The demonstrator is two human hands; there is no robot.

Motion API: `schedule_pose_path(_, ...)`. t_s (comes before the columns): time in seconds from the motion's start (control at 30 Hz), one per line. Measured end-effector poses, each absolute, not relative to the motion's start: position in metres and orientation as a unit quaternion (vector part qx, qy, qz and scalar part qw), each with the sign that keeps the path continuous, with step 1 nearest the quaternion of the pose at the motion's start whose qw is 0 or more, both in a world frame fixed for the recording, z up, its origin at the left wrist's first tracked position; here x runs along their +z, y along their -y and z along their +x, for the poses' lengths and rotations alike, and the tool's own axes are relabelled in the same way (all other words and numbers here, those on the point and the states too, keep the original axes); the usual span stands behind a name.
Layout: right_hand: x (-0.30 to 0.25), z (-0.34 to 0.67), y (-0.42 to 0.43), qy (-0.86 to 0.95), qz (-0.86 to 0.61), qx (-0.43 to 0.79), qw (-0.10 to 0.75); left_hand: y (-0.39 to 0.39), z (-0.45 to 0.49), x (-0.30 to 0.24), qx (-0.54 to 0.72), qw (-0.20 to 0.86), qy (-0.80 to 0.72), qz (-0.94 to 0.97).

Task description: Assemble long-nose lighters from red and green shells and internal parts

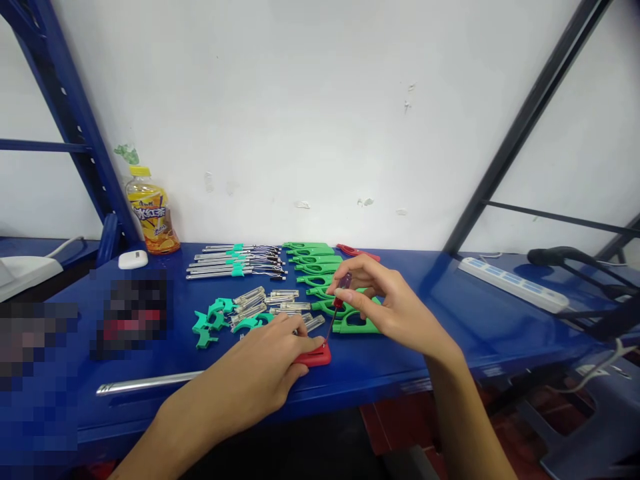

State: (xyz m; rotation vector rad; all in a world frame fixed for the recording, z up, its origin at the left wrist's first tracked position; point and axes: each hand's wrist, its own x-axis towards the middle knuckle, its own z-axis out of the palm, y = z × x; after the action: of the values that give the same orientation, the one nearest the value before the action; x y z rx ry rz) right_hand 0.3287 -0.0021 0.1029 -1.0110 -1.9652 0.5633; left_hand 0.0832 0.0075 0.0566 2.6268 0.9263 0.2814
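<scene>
Red piece [317, 359] near the surface's [383, 363] front edge, gripped by left hand [273, 360], apparently unfinished under a screwdriver [339, 301] pinched in right hand [395, 307], with clear tubes [250, 303] and teal clips [217, 308] seemingly left to fit.

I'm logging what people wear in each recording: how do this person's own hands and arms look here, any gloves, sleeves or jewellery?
The left hand and right hand are ungloved, with slim fingers. Both forearms are uncovered as far as they show; I see no sleeve, watch or bracelet.
</scene>
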Motion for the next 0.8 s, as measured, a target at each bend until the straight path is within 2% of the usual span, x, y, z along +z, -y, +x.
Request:
schedule_pose_path(0.5,0.102,0.325,0.001,0.782,-0.397,0.25,0.411,-0.006,0.084,0.059,0.094,0.173,-0.333,0.922)
schedule_pose_path(0.8,0.1,0.316,-0.002,0.795,-0.389,0.193,0.423,-0.009,0.082,0.053,0.106,0.168,-0.329,0.923)
